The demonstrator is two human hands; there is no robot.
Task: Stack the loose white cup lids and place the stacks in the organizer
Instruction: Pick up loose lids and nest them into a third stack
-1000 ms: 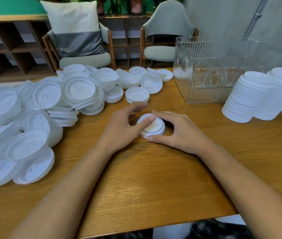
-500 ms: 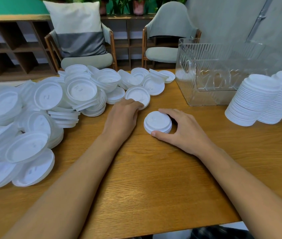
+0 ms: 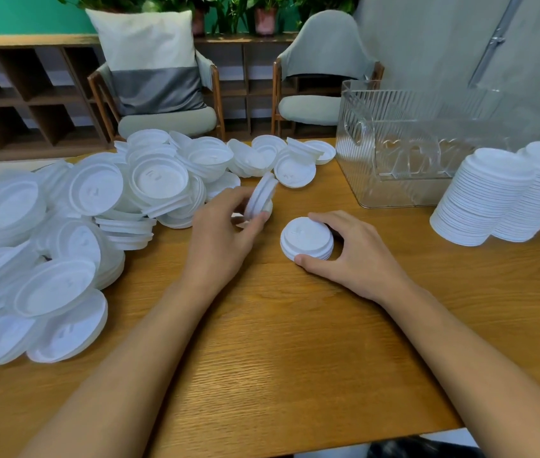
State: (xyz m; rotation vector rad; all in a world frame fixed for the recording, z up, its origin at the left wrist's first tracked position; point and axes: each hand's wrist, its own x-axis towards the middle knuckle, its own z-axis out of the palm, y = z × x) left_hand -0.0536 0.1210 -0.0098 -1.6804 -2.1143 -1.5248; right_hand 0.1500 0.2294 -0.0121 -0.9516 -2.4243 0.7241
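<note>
My left hand (image 3: 225, 226) pinches a white lid (image 3: 261, 196) between thumb and curled fingers, holding it tilted up on edge just above the wooden table (image 3: 278, 342); I cannot tell whether it is one lid or two nested. My right hand (image 3: 354, 256) curls around a short stack of lids (image 3: 306, 238) that sits flat on the table, thumb at its near side and fingers behind it. The loose lids (image 3: 80, 209) lie heaped to my left, overlapping and facing every way. Two tall stacks (image 3: 493, 193) stand to the right, just beside the clear ribbed organizer (image 3: 410, 153).
</note>
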